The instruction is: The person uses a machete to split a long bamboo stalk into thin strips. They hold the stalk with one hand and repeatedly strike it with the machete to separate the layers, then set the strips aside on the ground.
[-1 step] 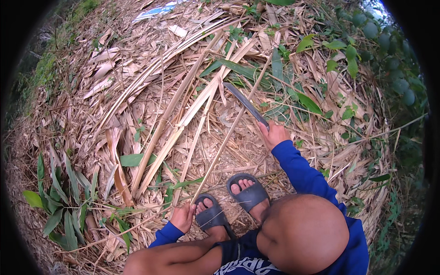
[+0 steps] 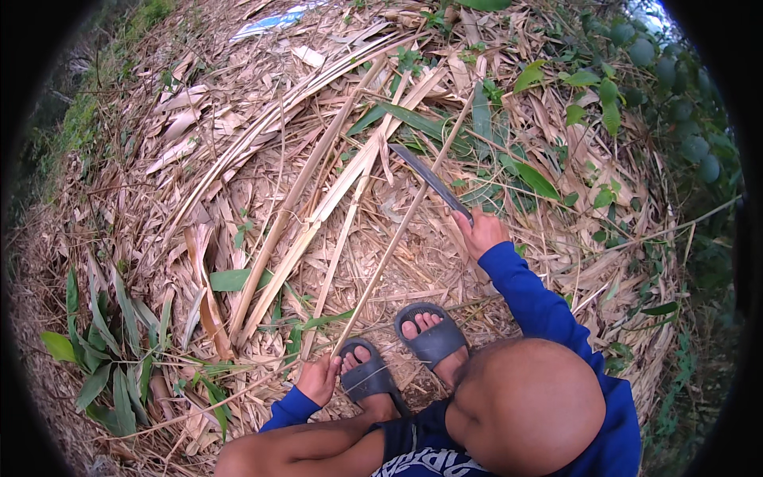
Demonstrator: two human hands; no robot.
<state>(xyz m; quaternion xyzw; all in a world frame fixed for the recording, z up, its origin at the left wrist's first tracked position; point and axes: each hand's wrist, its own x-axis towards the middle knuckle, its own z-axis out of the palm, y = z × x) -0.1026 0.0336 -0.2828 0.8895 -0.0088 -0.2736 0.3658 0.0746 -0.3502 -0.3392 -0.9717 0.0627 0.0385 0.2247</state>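
Note:
My right hand, in a blue sleeve, is closed around the handle of a long knife. Its dark blade points up and to the left over the litter. My left hand is low beside my left foot and grips the near end of a thin bamboo strip. The strip runs straight away from me and passes just under the blade. My feet in dark grey sandals are planted between the two hands. My head and blue shirt fill the lower right.
Dry bamboo sheaths and leaves cover the ground. Several long split bamboo pieces lie diagonally left of the strip. Green leafy plants stand at the right and lower left. A pale blue-white scrap lies far off.

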